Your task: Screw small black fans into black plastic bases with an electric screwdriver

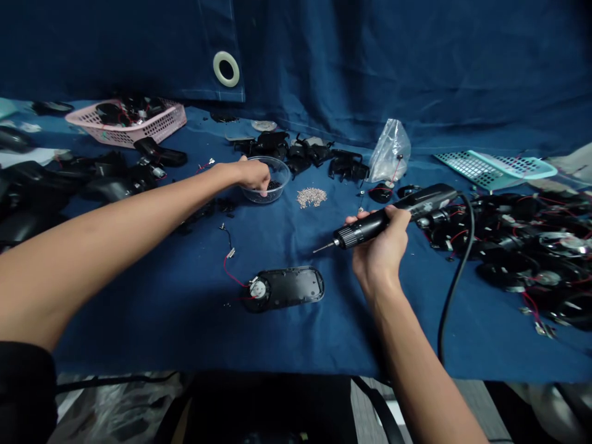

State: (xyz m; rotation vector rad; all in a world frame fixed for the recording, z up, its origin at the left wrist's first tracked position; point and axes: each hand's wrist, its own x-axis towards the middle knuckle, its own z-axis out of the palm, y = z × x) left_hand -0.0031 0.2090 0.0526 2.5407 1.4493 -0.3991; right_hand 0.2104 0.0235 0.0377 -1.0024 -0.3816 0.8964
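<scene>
The left hand reaches into the clear round bowl, fingers drawn together and pointing down among small dark pieces; whether a piece is gripped cannot be told. The right hand is closed around the black power screwdriver, its bit pointing left and slightly down, above the table and apart from the shell.

The elongated black shell lies on the blue cloth, open side up, in front of the bowl and between the forearms. A round component sits at its left end, with a red wire running out toward the bowl. Bare cloth extends from the shell to the table's front edge, and between the shell and the right forearm.

A pile of small metal pieces lies just right of the bowl. Behind these, a row of black parts and a plastic bag bound the working area. Black heaps stand at left and right; the pink basket and turquoise basket stand farther back. The cord drops past the right forearm to the front edge.

Pale marking shows on the screwdriver's rear body, too small to read.
</scene>
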